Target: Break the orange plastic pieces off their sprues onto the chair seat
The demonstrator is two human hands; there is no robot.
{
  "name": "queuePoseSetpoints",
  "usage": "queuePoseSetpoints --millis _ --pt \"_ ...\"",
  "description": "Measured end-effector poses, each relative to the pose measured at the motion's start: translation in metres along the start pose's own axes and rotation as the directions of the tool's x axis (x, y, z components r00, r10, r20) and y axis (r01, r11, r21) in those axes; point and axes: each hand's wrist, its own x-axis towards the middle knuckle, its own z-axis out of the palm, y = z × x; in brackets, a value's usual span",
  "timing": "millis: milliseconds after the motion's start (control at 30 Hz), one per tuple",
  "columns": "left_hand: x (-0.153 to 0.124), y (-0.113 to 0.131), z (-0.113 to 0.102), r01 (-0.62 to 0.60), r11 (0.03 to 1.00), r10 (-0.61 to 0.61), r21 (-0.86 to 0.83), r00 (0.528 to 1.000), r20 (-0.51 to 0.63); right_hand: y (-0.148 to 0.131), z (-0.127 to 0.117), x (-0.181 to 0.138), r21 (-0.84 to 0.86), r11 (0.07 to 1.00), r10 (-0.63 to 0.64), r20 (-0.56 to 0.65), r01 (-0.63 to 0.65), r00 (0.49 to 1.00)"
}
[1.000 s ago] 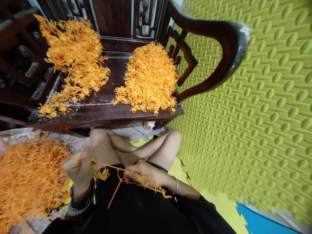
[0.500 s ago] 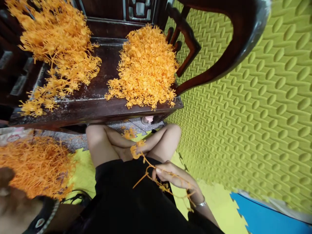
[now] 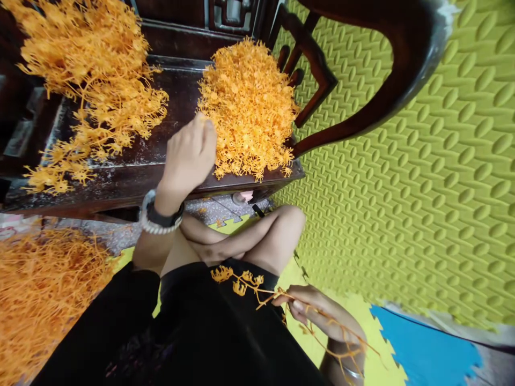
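Observation:
My left hand (image 3: 189,155), wearing a dark band and a beaded bracelet, is at the left edge of a heap of orange plastic flower pieces (image 3: 251,107) on the dark wooden bench. Its fingers are curled in and their tips are hidden, so I cannot make out what they hold. Over my lap, my right hand (image 3: 306,305) pinches a thin orange plastic flower stem (image 3: 265,291). Several small blossoms (image 3: 239,281) sit on its far end, while bare branches trail back over the wrist.
A second, looser heap of orange flowers (image 3: 96,69) covers the bench's left part. Bare orange stems (image 3: 44,289) are piled on the floor at left. The curved wooden armrest (image 3: 386,91) stands before a yellow-green padded mat (image 3: 442,187) at right. A blue mat (image 3: 426,343) lies lower right.
My left hand has come up from the lower left to the right-hand flower heap. My right hand, still pinching the stem, has shifted slightly right and down.

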Motion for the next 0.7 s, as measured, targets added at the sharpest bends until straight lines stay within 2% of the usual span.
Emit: queuePoseSetpoints --millis 100,167,267,333,367,433,467,500,567,600,667,700 --pt "0.042 0.013 0.009 -0.074 0.978 0.036 0.194 0.981 0.192 -0.005 -0.004 0.006 -0.049 0.999 -0.016 -0.004 0.016 1.000" --pt "0.063 0.012 0.022 -0.151 0.965 0.088 0.216 0.957 0.278 -0.006 -0.006 0.010 -0.073 0.996 -0.042 0.002 0.042 0.999" --pt "0.079 0.003 0.045 -0.152 0.976 0.105 0.157 0.956 0.274 -0.005 -0.008 0.014 -0.082 0.994 -0.070 0.000 0.070 0.998" --pt "0.077 -0.003 0.052 -0.149 0.987 0.136 0.052 0.971 0.194 -0.003 -0.009 0.018 -0.075 0.992 -0.101 -0.019 0.100 0.995" --pt "0.071 -0.004 0.050 -0.165 0.986 0.166 -0.013 0.979 0.116 -0.002 -0.009 0.021 -0.070 0.991 -0.119 -0.040 0.116 0.992" --pt "0.049 -0.002 0.039 -0.219 0.965 0.204 -0.144 0.973 -0.111 -0.001 -0.011 0.030 -0.052 0.986 -0.164 -0.139 0.158 0.977" --pt "0.033 0.001 0.031 -0.234 0.951 0.189 -0.204 0.957 -0.220 -0.002 -0.013 0.037 -0.037 0.981 -0.193 -0.220 0.189 0.956" --pt "0.013 0.004 0.023 -0.236 0.932 0.160 -0.276 0.949 -0.271 -0.004 -0.014 0.045 -0.015 0.972 -0.228 -0.303 0.235 0.925" --pt "-0.031 0.009 0.013 -0.187 0.857 0.084 -0.479 0.970 -0.228 -0.010 -0.017 0.062 0.036 0.933 -0.310 -0.433 0.359 0.846" --pt "-0.053 0.011 0.012 -0.121 0.807 0.021 -0.578 0.984 -0.177 -0.014 -0.018 0.070 0.055 0.906 -0.350 -0.465 0.421 0.813" --pt "-0.091 0.012 0.017 -0.015 0.718 -0.090 -0.695 0.989 -0.114 -0.024 -0.018 0.084 0.084 0.858 -0.410 -0.481 0.506 0.775" --pt "-0.106 0.011 0.022 -0.001 0.671 -0.134 -0.742 0.983 -0.122 -0.030 -0.017 0.089 0.087 0.845 -0.429 -0.479 0.528 0.766"
